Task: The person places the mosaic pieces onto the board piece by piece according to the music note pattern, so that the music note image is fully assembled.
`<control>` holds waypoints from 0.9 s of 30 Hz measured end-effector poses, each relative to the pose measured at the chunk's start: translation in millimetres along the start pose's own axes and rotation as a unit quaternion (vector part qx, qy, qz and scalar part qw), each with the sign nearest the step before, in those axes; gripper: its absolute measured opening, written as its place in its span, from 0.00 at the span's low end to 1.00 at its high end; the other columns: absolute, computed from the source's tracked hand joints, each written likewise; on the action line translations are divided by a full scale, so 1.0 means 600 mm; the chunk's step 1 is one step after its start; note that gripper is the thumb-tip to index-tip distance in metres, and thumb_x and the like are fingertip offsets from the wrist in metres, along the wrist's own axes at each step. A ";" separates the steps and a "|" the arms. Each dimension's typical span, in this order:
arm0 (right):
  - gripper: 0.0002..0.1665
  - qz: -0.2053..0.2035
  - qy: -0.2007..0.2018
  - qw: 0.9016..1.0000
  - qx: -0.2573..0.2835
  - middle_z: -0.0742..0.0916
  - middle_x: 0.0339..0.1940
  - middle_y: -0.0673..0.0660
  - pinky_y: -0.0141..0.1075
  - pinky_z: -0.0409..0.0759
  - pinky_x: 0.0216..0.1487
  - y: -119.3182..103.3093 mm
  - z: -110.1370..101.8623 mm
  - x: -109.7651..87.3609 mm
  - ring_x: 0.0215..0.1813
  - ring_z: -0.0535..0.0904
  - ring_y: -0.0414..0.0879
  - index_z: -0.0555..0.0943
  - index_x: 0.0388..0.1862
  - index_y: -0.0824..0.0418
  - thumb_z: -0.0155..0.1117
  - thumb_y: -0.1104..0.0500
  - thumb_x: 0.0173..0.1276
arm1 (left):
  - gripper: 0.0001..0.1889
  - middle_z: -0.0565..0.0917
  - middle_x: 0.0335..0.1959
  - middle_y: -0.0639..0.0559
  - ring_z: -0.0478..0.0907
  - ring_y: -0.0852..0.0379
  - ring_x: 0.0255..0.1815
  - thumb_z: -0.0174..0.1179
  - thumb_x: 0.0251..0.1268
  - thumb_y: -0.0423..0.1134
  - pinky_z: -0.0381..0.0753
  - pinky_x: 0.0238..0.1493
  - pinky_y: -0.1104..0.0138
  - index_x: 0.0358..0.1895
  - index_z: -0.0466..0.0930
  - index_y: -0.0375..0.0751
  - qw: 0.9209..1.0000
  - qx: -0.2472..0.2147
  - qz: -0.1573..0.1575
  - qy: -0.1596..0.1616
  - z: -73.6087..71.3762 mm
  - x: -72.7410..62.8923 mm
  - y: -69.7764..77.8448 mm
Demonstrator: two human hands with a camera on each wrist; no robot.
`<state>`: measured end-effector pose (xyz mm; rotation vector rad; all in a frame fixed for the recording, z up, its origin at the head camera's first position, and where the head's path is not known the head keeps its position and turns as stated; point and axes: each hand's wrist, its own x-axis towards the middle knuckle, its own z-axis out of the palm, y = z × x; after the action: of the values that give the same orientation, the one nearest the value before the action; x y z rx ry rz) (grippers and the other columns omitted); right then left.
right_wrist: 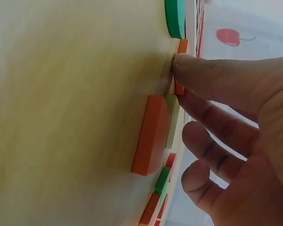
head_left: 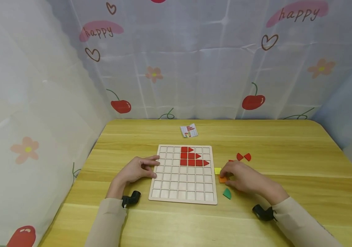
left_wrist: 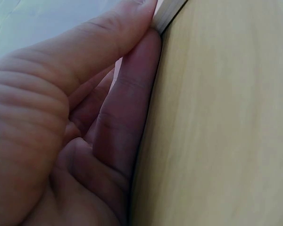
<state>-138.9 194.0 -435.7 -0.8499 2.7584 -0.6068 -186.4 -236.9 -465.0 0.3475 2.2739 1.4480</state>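
Observation:
A pale wooden grid board [head_left: 182, 186] lies on the table, with red squares [head_left: 191, 162] and red triangles set in three rows at its upper right. My left hand [head_left: 137, 169] touches the board's left edge with its thumb and fingertips. In the left wrist view the thumb [left_wrist: 108, 30] meets the board's edge. To the right of the board, my right hand [head_left: 241, 175] pinches an orange square tile [head_left: 222, 179] between thumb and index finger, low by the tabletop. A yellow tile [head_left: 217, 171] lies just beyond it, and a green quarter-circle tile [head_left: 227, 193] lies nearer me.
Two red quarter-circle tiles [head_left: 244, 156] lie past the right hand. Behind the board is a small printed card [head_left: 189, 130] with a coloured pattern. Another orange tile [right_wrist: 152, 136] shows in the right wrist view. A printed curtain [head_left: 188, 85] borders the table.

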 end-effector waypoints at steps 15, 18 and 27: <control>0.18 -0.019 0.040 0.999 -0.023 0.85 0.42 0.45 0.37 0.79 0.46 -0.017 -0.005 0.002 0.43 0.75 0.41 0.87 0.54 0.56 0.75 0.60 0.64 | 0.22 0.74 0.75 0.56 0.59 0.53 0.83 0.77 0.56 0.36 0.78 0.50 0.76 0.56 0.89 0.44 1.000 0.006 0.002 0.003 -0.002 0.002 -0.003; 0.19 -0.023 0.040 0.999 -0.018 0.85 0.43 0.46 0.36 0.79 0.46 -0.023 -0.007 0.008 0.43 0.75 0.40 0.87 0.55 0.57 0.74 0.60 0.65 | 0.21 0.74 0.75 0.55 0.58 0.53 0.83 0.77 0.56 0.35 0.78 0.50 0.76 0.56 0.89 0.44 1.000 0.007 0.003 0.003 -0.002 0.001 -0.003; 0.20 -0.029 0.026 0.999 0.000 0.86 0.50 0.49 0.40 0.80 0.50 -0.039 -0.009 0.033 0.49 0.77 0.45 0.87 0.59 0.55 0.74 0.56 0.68 | 0.22 0.73 0.76 0.54 0.59 0.53 0.83 0.77 0.57 0.33 0.80 0.47 0.75 0.57 0.88 0.42 1.000 -0.007 0.005 -0.002 0.001 0.001 -0.001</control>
<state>-145.0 166.8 -421.9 -0.9290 2.7896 -0.6471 -186.5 -236.7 -465.7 0.3591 2.2606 1.4658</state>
